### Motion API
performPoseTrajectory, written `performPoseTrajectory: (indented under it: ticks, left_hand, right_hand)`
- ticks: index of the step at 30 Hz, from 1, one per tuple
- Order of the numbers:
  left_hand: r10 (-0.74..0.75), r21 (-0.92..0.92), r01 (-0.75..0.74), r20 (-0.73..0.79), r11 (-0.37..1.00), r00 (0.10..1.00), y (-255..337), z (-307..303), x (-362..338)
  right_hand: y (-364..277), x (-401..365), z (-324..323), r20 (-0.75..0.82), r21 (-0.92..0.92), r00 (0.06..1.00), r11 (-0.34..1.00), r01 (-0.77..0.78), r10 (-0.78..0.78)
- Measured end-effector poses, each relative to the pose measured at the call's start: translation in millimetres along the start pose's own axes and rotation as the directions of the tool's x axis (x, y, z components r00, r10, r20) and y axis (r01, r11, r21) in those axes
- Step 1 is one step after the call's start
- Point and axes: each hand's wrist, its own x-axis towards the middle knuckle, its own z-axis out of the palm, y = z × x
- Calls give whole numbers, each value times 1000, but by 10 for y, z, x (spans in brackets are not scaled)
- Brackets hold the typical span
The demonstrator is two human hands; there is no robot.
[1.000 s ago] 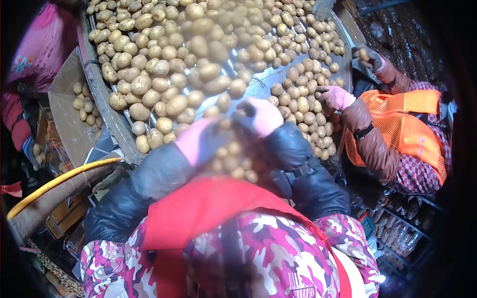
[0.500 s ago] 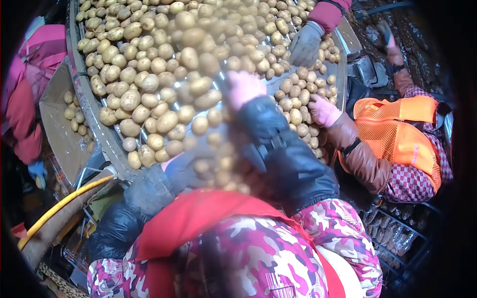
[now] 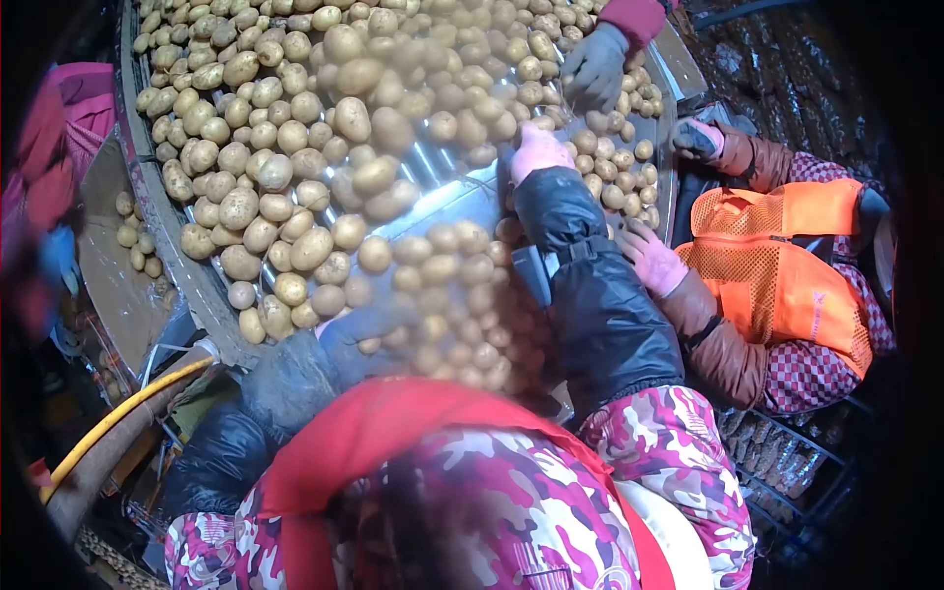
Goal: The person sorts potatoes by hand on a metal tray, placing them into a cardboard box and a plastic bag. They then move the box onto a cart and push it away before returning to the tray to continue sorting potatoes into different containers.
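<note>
A co-worker (image 3: 733,344) in an orange vest (image 3: 787,285) works just right of the wearer's right hand (image 3: 536,149), with one pink glove (image 3: 654,258) nearer than it and a second pink glove (image 3: 700,138) level with it, farther right. A grey-gloved hand (image 3: 593,64) in a red sleeve (image 3: 634,15) reaches in just beyond it. A cardboard box (image 3: 110,295) and a yellow hose (image 3: 118,415) lie well to its left.

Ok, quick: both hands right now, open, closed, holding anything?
Left hand: blurred at the near edge of the potatoes, cannot be told.
Right hand: gloved, down among the potatoes; grip cannot be told.
</note>
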Motion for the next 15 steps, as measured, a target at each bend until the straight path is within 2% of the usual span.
performPoseTrajectory:
  ticks: [1,3,4,5,6,7,8,9,10,11,12,13,14,15]
  left_hand:
    - [-1,18,1,-2,1000,1000,38,38,-24]
    - [50,52,-52,35,997,998,99,63,-22]
    - [97,60,-101,72,993,993,84,64,-14]
    - [136,63,-143,106,988,985,50,68,-5]
    - [83,-126,-65,140,990,987,25,50,44]
    - [36,-304,21,180,953,983,8,0,135]
    - [57,-448,72,267,891,962,-102,-92,237]
    - [78,-570,147,352,808,933,-213,-184,340]
    - [178,-661,197,454,724,873,-497,-413,509]
    - [290,-731,259,532,631,795,-750,-632,662]
    - [249,-707,230,505,669,826,-707,-606,629]
    - [208,-677,205,476,707,855,-664,-578,593]
    - [32,-512,124,285,850,958,-340,-295,306]
    - [-91,-301,98,38,948,995,-153,-145,151]
  right_hand:
    - [3,18,-28,93,45,995,998,-52,48]
    - [58,-289,117,-167,146,974,973,176,-151]
    - [33,-552,119,-171,241,952,926,291,-255]
    - [-161,-972,-91,-31,407,956,870,278,-291]
    - [-191,-1205,-202,162,390,876,845,365,-454]
    - [-149,-1418,32,-51,407,791,711,574,-610]
    - [-43,-1459,81,1,394,729,670,629,-685]
    - [79,-1387,85,-32,351,807,750,561,-589]
    - [244,-1225,84,-72,310,869,818,485,-489]
    - [347,-1010,62,-165,200,931,913,355,-325]
    - [329,-855,-205,-68,149,968,957,249,-241]
    - [545,-650,-79,-90,-20,955,959,281,-282]
    - [647,-458,1,-20,-104,953,948,300,-303]
    - [583,-502,-17,47,-186,952,933,307,-304]
